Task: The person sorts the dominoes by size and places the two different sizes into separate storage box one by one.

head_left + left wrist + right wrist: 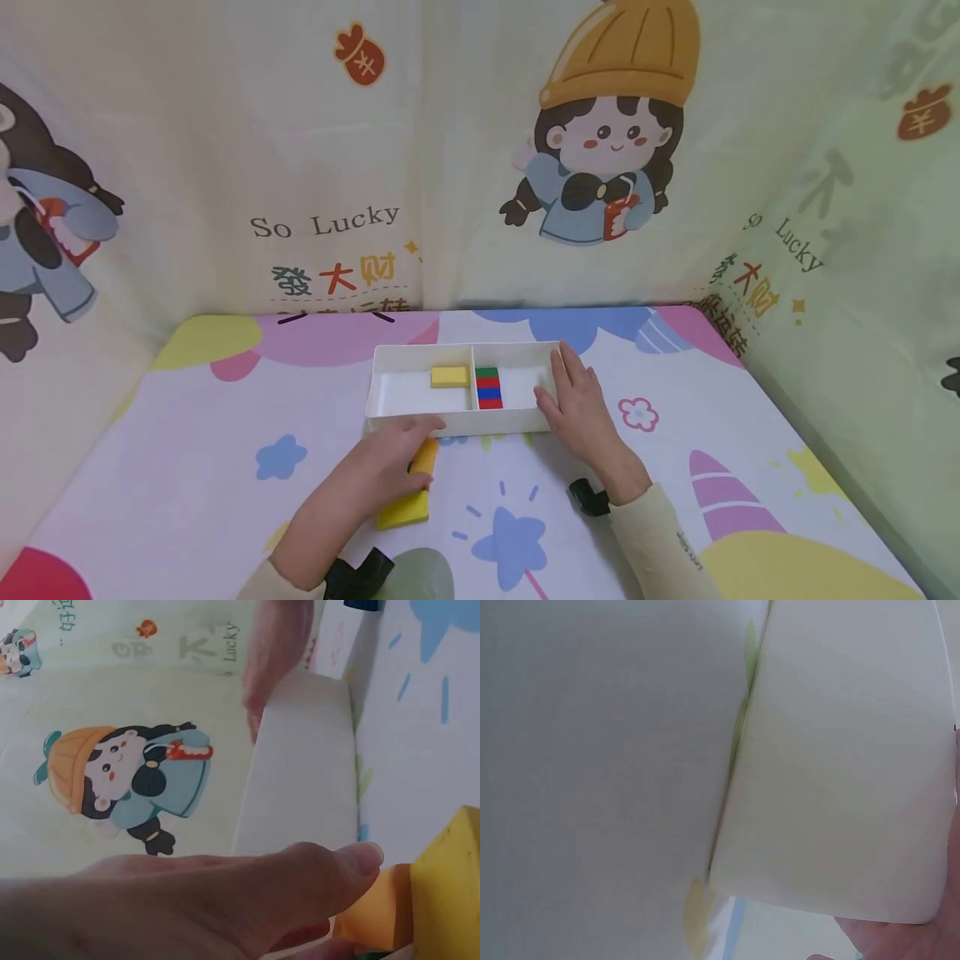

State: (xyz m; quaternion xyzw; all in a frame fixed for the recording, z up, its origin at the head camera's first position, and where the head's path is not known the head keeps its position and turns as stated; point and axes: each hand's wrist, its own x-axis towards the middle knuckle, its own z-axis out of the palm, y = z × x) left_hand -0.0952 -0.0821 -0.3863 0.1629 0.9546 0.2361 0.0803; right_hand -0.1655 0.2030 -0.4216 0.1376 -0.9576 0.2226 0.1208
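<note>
A white box with two compartments stands near the back of the table. A yellow block lies in its left compartment. Green, red and blue blocks form a row against the divider in the right one. My left hand holds an orange block between thumb and fingers at the box's front left; the hand partly hides it. Touching distance away lies another yellow block, and a sliver of green shows below in the left wrist view. My right hand rests on the box's right end, fingers extended.
A patterned cloth covers the table. Behind it and at both sides hangs a printed curtain. Black wrist straps show at both wrists.
</note>
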